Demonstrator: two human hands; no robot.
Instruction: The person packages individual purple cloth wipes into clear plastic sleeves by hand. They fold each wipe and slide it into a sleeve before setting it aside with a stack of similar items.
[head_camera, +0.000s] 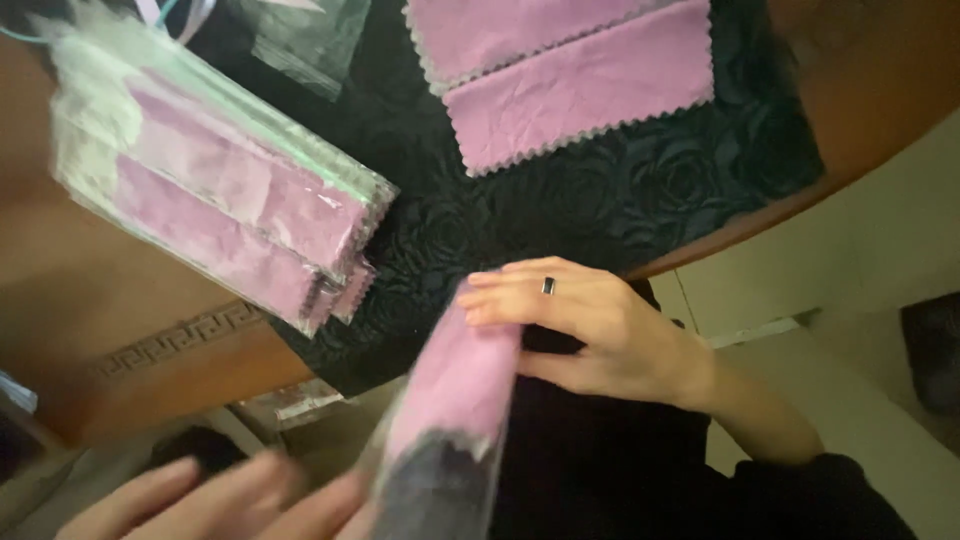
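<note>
My right hand, with a dark ring on one finger, grips the upper end of a pink cloth that sits partly inside a clear plastic sleeve. My left hand is blurred at the bottom left and touches the lower end of that sleeve. A stack of bagged pink cloths lies on the table to the upper left. Two loose pink cloths with zigzag edges lie at the top on the black textured mat.
The brown wooden table has a carved border and a curved edge on the right. An empty clear bag lies at the top. Pale floor shows to the right below the table edge.
</note>
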